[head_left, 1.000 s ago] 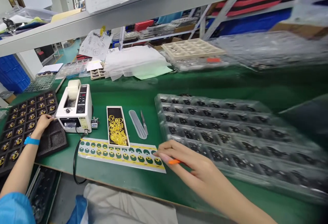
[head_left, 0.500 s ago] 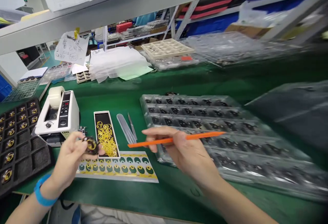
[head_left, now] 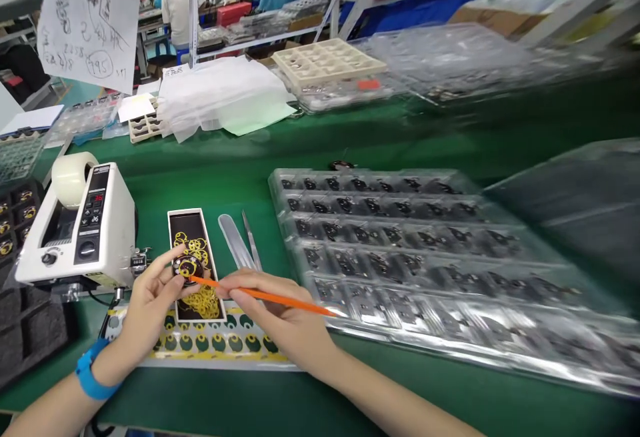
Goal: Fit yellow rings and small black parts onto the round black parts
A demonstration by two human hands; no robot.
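Our left hand [head_left: 150, 298], fingers closed, grips the round black part [head_left: 189, 265] over the white box [head_left: 205, 223]. Our right hand [head_left: 296, 335], pinching the orange stick [head_left: 300, 304], has just swung in from the box's right, bringing its tip to the part; work on it seems underway.

From here I read a circled number ending in 95 on the hanging paper [head_left: 90, 33]; red digits, seemingly 36, glow on the tape dispenser [head_left: 90, 230].
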